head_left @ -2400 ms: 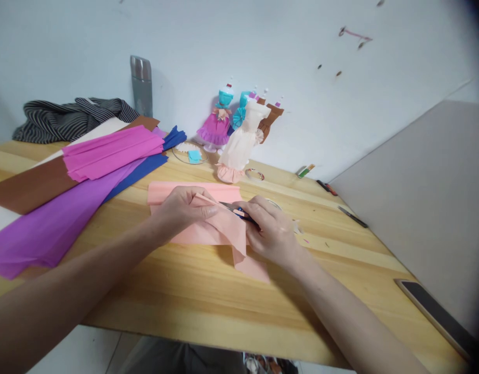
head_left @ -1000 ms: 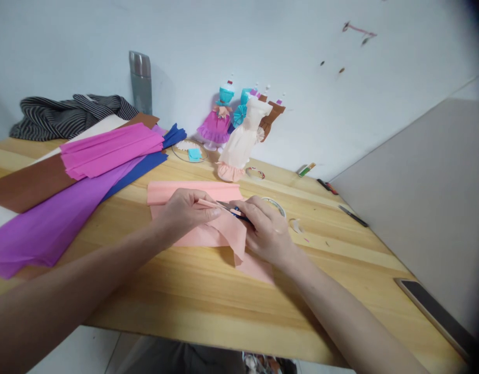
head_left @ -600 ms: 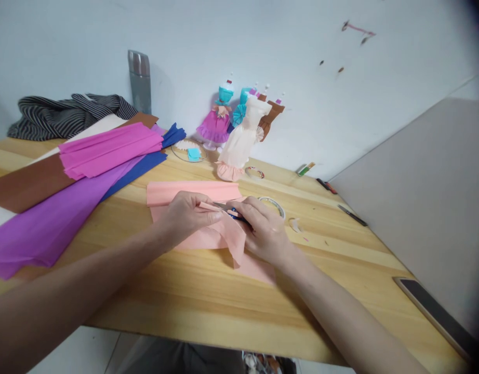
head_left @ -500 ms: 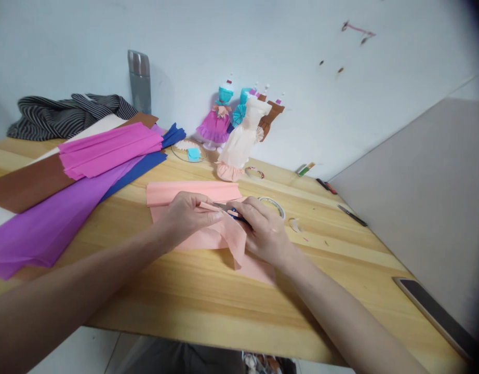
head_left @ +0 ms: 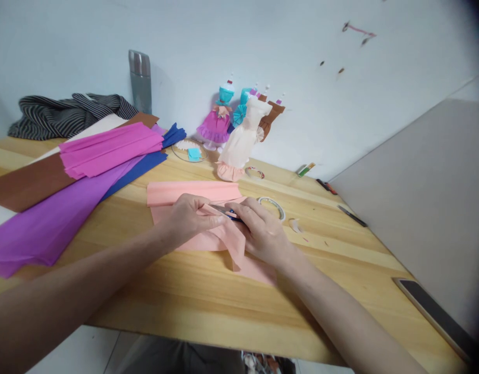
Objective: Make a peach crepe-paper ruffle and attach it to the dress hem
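A sheet of peach crepe paper [head_left: 173, 191] lies on the wooden table [head_left: 208, 306] in front of me. My left hand [head_left: 187, 217] pinches a raised fold of this paper, fingers closed on it. My right hand [head_left: 263, 232] grips small scissors with blue handles [head_left: 226, 211], whose blades point left into the paper by my left fingertips. A cut flap of the peach paper droops between my hands toward the table.
Pink [head_left: 107, 148], purple [head_left: 48, 223], blue [head_left: 140, 169] and brown [head_left: 25, 184] crepe sheets lie at left. Paper-dressed dolls [head_left: 239, 137] stand at the wall beside a steel flask [head_left: 140, 80] and striped cloth [head_left: 64, 114]. A tape ring [head_left: 271, 205], pens [head_left: 352, 216] and a phone [head_left: 434, 314] lie at right.
Both hands with the scissors have crept slightly left and farther along the peach paper; the cut flap hangs a little longer. Nothing else has moved.
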`<control>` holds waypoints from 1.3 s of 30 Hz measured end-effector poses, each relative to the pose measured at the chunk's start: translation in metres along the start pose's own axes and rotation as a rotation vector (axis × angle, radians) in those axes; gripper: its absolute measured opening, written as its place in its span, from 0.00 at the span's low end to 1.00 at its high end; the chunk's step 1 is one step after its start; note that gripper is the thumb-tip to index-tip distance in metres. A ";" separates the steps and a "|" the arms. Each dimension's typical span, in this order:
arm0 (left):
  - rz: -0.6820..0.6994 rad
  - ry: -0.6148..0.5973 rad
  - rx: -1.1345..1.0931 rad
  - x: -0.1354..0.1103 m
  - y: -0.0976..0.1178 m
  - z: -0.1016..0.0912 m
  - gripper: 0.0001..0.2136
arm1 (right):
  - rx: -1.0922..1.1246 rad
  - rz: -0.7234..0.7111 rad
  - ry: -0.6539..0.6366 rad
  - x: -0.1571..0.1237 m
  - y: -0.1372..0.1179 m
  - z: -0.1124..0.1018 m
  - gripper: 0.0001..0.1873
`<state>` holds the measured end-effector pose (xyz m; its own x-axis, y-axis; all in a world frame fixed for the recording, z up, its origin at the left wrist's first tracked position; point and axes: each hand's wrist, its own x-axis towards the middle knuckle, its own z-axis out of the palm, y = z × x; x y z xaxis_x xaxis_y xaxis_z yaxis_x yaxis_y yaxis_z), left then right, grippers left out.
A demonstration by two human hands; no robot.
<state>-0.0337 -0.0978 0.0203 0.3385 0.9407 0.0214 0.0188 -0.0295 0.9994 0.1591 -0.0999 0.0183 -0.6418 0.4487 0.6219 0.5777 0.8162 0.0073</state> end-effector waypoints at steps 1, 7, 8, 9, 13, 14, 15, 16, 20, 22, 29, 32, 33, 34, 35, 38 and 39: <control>0.004 -0.008 0.005 0.000 0.000 0.000 0.10 | 0.001 -0.001 -0.009 0.000 0.000 0.000 0.13; 0.017 -0.011 0.058 0.000 -0.001 0.000 0.08 | 0.015 0.004 -0.063 0.000 0.000 0.000 0.12; 0.020 -0.015 0.059 -0.001 0.000 0.000 0.08 | 0.015 0.002 -0.061 0.000 0.001 0.000 0.12; 0.026 -0.020 0.058 -0.001 0.000 0.000 0.07 | 0.015 -0.001 -0.057 0.000 0.001 0.000 0.12; 0.068 -0.049 0.054 -0.003 0.002 0.002 0.07 | 0.018 -0.004 -0.046 0.001 0.001 0.001 0.14; 0.071 -0.055 0.054 -0.003 0.002 0.002 0.07 | 0.014 -0.005 -0.048 0.001 0.001 0.001 0.14; 0.073 -0.058 0.056 -0.003 0.002 0.002 0.07 | 0.009 -0.008 -0.050 0.001 0.001 0.001 0.14; 0.074 -0.060 0.062 -0.002 0.001 0.002 0.07 | 0.004 -0.010 -0.052 0.001 0.000 0.000 0.14; 0.087 -0.080 0.122 -0.001 -0.003 -0.002 0.07 | -0.006 -0.003 -0.061 0.000 0.000 0.000 0.13; 0.098 -0.099 0.154 0.000 -0.004 -0.003 0.07 | -0.009 0.000 -0.073 0.000 0.000 0.000 0.13; 0.103 -0.111 0.211 0.000 -0.004 -0.004 0.06 | -0.009 -0.021 -0.095 0.000 -0.002 0.000 0.10; 0.125 -0.128 0.200 0.000 -0.003 -0.003 0.07 | 0.002 -0.002 -0.083 0.000 -0.002 0.000 0.11; 0.132 -0.131 0.190 -0.001 -0.002 -0.003 0.08 | 0.006 0.002 -0.079 0.000 -0.002 0.001 0.11; 0.135 -0.136 0.182 -0.001 -0.002 -0.003 0.09 | 0.010 0.002 -0.080 -0.001 -0.001 0.001 0.12; 0.131 -0.140 0.178 -0.001 -0.002 -0.003 0.10 | 0.012 0.000 -0.083 -0.001 -0.001 0.002 0.12; 0.091 -0.143 0.191 -0.002 -0.003 -0.003 0.10 | 0.016 -0.003 -0.079 -0.001 -0.001 0.002 0.10; 0.074 -0.137 0.195 -0.002 -0.003 -0.003 0.09 | 0.025 0.008 -0.064 0.001 -0.002 0.001 0.10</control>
<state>-0.0374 -0.0982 0.0171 0.4698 0.8794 0.0768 0.1661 -0.1735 0.9707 0.1574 -0.1008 0.0182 -0.6690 0.4768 0.5702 0.5705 0.8211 -0.0174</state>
